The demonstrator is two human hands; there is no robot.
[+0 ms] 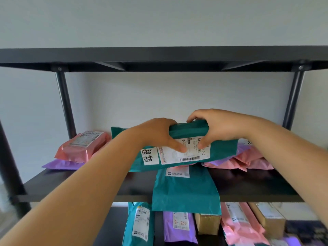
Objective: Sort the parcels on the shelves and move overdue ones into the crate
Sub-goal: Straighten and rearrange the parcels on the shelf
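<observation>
Your left forearm [74,192] fills the lower left corner, closest to the lens, and your right forearm [292,157] comes in from the right. Both reach into a black shelf unit [159,54], whose middle shelf [79,187] carries soft plastic mailers.

The teal parcel [223,150] sits tilted at the middle of that shelf, its back edge raised. It lies over a second teal mailer [184,194], which is flat and hangs past the shelf's front edge. Your left grip [159,134] clasps the parcel's raised edge, fingers curled over the top and thumb pressed on the shipping label [184,155]. Your right grip [218,126] clasps the same edge just beside it, thumb on the label too.

To the left, a pink parcel [83,146] rests on a purple one [62,164]. To the right, pink and purple mailers [248,160] lie heaped.

The shipping label shows a printed barcode and the digits "040" along its right edge; the rest is too blurred to read. Just left of it, a white sticker [150,156] bears the black handwritten characters "超期". On the shelf below, a purple mailer [179,226] has "3-323" written in orange on its label.
</observation>
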